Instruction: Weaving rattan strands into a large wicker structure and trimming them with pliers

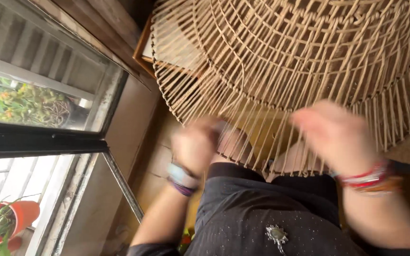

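Dark sparkly fabric (257, 213) with a small silver brooch (277, 234) fills the bottom of my view, closest to the lens. Just above it, my left hand (194, 144) is blurred, curled at the loose ends of a big woven wicker piece (300, 52); it looks closed around a few strands, though the blur keeps me from being sure. My right hand (335, 135) is blurred too, lying against the hanging strands near the lower edge of the weave; I cannot tell whether it grips any. Bracelets (371, 179) ring the right wrist, and a pale band with purple cord (182, 179) rings the left. The wicker piece spreads across the upper right, its unwoven stakes fanning down toward my lap. Off to the left is a window (48, 95), with an orange flowerpot (17, 215) outside.
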